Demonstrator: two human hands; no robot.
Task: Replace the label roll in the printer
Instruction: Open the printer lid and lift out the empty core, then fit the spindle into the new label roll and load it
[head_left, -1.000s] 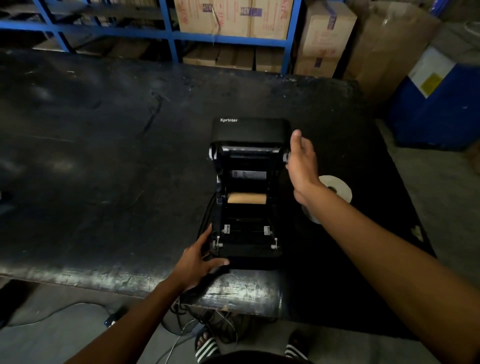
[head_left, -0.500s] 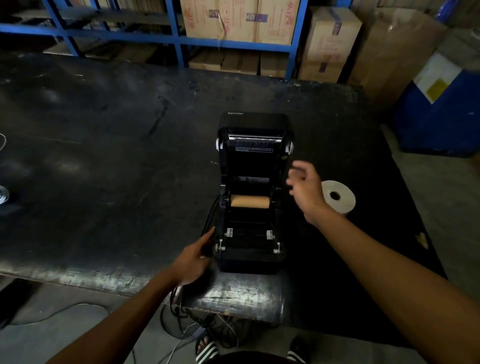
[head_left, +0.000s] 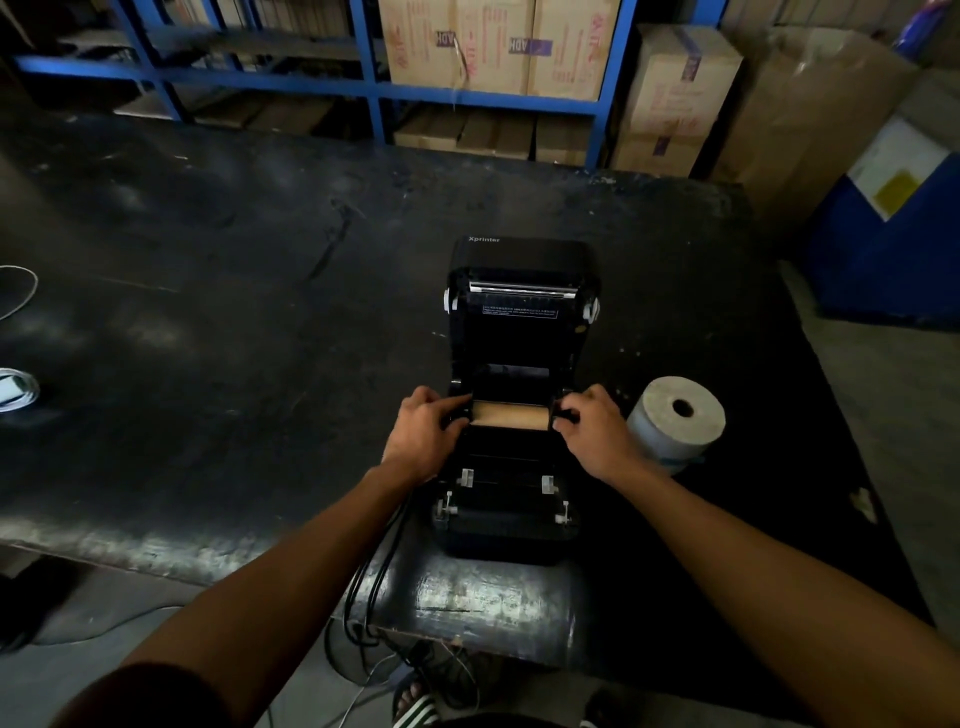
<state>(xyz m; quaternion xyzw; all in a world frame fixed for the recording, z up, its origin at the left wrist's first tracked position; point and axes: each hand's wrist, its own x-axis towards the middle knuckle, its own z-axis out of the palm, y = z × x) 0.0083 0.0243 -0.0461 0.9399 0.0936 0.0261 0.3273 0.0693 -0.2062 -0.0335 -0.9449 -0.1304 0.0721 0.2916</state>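
- Left hand (head_left: 423, 431) and right hand (head_left: 589, 428) grip opposite ends of the empty core (head_left: 510, 415), lying crosswise in the printer (head_left: 514, 395) (lid open).
- Fresh roll (head_left: 675, 421) stands near the table's (head_left: 208, 312) right edge, nearer the right hand.

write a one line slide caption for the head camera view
Both hands, left hand and right hand, grip the ends of the empty cardboard core inside the open label printer; fresh roll waits beside it.

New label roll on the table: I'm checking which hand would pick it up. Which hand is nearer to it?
Right. The right hand is at the printer's right side, beside the new label roll; the left hand is across the printer.
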